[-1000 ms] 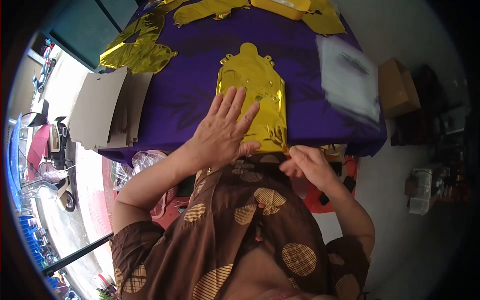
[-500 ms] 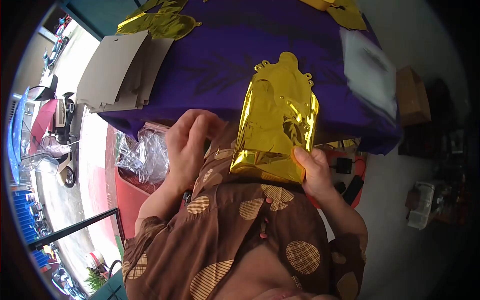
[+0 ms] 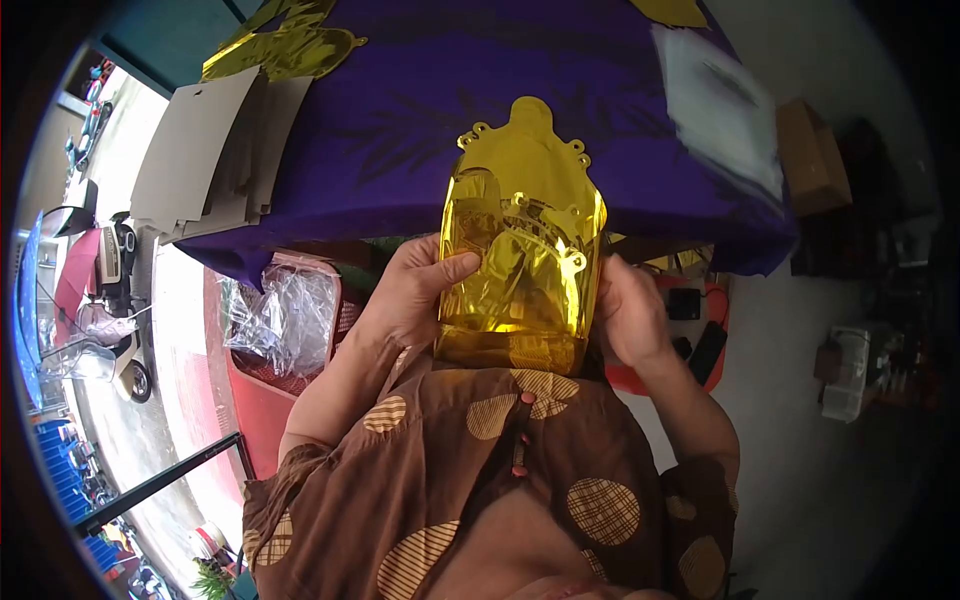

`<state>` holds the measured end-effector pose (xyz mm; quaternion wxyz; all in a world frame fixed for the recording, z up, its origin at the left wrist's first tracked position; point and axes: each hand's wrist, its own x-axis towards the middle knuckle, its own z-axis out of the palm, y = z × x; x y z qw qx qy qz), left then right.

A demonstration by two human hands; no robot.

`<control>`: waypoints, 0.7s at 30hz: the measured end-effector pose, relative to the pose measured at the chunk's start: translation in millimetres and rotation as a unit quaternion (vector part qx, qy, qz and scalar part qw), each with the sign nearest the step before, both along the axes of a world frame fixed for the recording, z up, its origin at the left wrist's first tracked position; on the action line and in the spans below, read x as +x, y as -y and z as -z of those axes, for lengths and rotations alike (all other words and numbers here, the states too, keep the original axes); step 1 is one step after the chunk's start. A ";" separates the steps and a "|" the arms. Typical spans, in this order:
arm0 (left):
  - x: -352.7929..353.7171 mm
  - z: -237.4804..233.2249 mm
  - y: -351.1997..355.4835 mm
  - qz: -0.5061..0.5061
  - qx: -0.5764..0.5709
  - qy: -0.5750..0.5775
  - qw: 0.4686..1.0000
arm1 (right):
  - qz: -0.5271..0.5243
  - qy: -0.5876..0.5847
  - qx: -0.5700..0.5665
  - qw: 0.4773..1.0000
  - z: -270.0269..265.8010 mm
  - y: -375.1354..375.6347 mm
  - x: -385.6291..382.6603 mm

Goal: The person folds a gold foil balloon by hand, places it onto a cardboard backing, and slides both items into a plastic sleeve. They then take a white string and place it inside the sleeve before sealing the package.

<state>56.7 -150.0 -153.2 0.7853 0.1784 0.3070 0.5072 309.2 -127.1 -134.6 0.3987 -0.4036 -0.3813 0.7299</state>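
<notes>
A shiny gold foil cutout [image 3: 530, 290], with a rounded tab on top and small ring-like loops at its shoulders, stands tilted in front of my body at the table edge. Its lower end is bent toward me, and a smaller looped gold part shows on its face. My left hand [image 3: 415, 290] grips the left edge, thumb on the front and fingers behind. At the right edge, my right hand [image 3: 635, 310] is closed with its fingers curled; the fingertips are partly hidden by the foil.
A purple cloth [image 3: 400, 120] covers the table. Grey card sheets [image 3: 200, 150] lie at its left, with more gold foil pieces [image 3: 300, 50] behind. Clear plastic bags [image 3: 720, 110] lie at the right. Crumpled clear plastic [image 3: 285, 310] sits in a red container [image 3: 262, 395] below left.
My left hand has come from beside the cutout to grip its left edge. My right thumb has left the cutout's front. The cutout has shifted slightly left in view.
</notes>
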 end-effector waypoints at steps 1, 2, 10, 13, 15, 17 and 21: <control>-0.8 2.7 0.1 0.006 0.005 0.005 1.000 | -0.001 -0.017 -0.010 1.000 2.1 -3.9 3.6; -0.5 4.7 0.0 0.003 0.007 0.003 1.000 | -0.011 0.009 0.020 1.000 12.8 -6.9 9.8; 0.0 6.4 2.1 -0.013 0.007 0.016 1.000 | 0.007 0.034 0.047 0.998 16.2 -9.0 -3.6; 0.0 6.1 3.5 -0.019 0.004 -0.003 1.000 | -0.006 0.022 0.065 0.998 25.4 -10.2 -4.3; 0.0 6.7 3.9 -0.018 0.010 -0.008 1.000 | 0.004 0.022 0.066 0.998 22.8 -9.1 -10.2; 0.4 7.0 4.8 -0.023 0.009 -0.017 1.000 | 0.010 0.025 0.061 0.998 23.1 -8.8 -14.2; 1.6 4.5 6.2 -0.036 0.003 -0.030 0.999 | 0.034 0.058 0.086 0.994 16.4 -7.2 -25.4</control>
